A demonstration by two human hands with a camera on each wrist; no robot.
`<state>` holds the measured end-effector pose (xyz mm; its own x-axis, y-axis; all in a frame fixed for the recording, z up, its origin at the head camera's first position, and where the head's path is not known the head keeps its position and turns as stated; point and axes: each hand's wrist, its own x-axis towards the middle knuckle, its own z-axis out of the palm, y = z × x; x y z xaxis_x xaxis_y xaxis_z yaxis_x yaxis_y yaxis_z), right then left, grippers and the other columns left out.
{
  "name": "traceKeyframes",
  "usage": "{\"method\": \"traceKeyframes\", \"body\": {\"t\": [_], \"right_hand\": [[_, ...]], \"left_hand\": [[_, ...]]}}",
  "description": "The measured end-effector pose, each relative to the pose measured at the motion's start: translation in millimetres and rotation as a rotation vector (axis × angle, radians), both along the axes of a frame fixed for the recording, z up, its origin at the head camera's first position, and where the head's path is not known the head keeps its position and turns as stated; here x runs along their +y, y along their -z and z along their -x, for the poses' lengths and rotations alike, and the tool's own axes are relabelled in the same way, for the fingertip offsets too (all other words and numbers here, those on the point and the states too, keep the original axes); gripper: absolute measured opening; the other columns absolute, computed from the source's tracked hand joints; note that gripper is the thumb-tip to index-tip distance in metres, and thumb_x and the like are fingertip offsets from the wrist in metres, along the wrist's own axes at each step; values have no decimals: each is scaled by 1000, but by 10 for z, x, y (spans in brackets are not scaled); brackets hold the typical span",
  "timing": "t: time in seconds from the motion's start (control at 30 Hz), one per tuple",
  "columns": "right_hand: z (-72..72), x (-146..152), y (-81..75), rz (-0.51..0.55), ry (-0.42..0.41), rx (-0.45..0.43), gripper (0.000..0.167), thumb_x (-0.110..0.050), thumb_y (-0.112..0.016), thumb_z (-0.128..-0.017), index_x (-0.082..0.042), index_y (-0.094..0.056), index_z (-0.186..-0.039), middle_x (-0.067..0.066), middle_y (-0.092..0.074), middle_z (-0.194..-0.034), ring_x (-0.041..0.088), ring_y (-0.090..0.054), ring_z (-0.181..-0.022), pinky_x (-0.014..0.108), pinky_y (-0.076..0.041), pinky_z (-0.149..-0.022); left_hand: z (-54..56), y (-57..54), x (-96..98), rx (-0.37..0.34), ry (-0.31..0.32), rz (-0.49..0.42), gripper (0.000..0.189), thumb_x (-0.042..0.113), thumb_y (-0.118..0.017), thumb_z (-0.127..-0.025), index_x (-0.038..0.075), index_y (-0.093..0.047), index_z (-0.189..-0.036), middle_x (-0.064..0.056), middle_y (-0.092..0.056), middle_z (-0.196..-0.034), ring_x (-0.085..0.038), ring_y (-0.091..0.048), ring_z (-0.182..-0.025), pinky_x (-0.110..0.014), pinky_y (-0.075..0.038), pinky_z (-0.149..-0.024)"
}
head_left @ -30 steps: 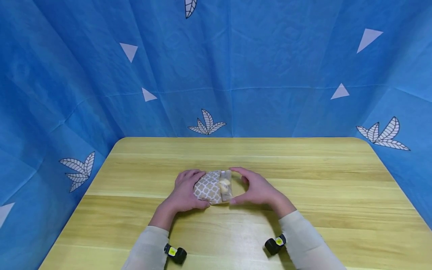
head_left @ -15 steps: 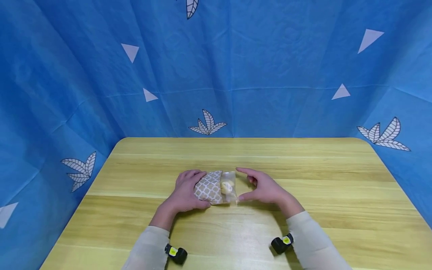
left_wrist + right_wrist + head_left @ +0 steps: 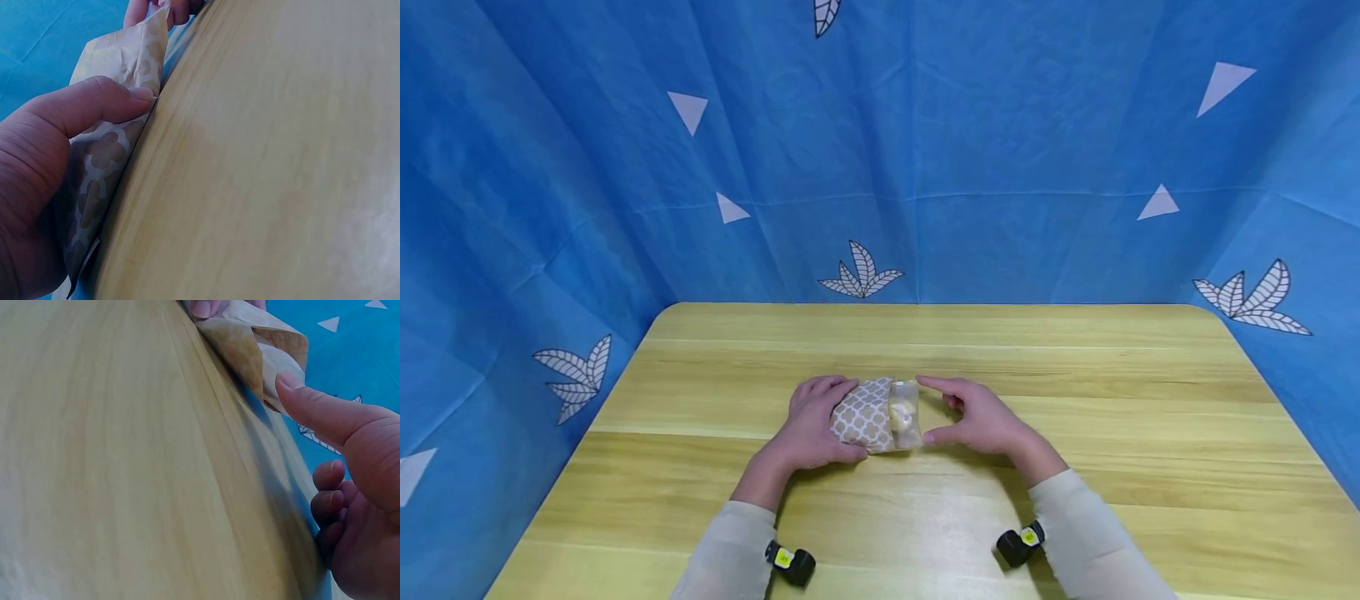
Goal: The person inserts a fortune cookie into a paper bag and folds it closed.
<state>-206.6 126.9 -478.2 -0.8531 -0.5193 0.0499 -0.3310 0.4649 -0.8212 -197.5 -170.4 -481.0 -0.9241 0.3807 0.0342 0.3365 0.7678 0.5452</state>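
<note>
One patterned bag, two illegible labels

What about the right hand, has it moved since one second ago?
Yes: in the head view, the right hand sits slightly farther right relative to the table.

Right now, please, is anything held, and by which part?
The left hand holds the patterned bag around its left end; for the right hand, I cannot tell.
</note>
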Motion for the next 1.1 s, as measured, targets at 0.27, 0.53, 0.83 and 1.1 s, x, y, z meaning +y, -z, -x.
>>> {"method": "traceKeyframes", "body": {"t": [0.27,0.53,0.83,1.1], "right_hand": [[-12,-56,-18,5,3,40,83,-32,-89,-76,-16,-51,-148,8,-42,-76,17,-39,-70,33,-37,-66],[-4,-111,-5,-51,5,81,85,-40,-87,-76,-20,-50,-149,4,-41,-75,15,-40,-71,33,-38,-66],[-23,-192,-13,-101,1,135,86,-47,-86,-75,-24,-50,-149,6,-44,-71,12,-37,-64,30,-33,-61],[-41,-182,12,-89,27,126,91,-50,-87,-72,-23,-49,-150,4,-46,-76,14,-41,-70,33,-38,-65]], "left_hand": [[5,-26,4,-6,-3,0,105,48,-89,-59,15,-47,-150,-5,-44,-146,-30,-28,-137,-52,-19,-111],[13,-28,2,10,8,3,105,48,-89,-59,14,-47,-149,-6,-45,-145,-30,-29,-136,-52,-19,-111],[-3,-29,6,17,4,-3,105,46,-90,-58,13,-48,-148,-7,-45,-145,-31,-30,-136,-52,-20,-111],[-7,-15,7,12,0,-7,106,46,-91,-58,13,-48,-149,-6,-45,-146,-31,-29,-136,-53,-20,-111]]}}
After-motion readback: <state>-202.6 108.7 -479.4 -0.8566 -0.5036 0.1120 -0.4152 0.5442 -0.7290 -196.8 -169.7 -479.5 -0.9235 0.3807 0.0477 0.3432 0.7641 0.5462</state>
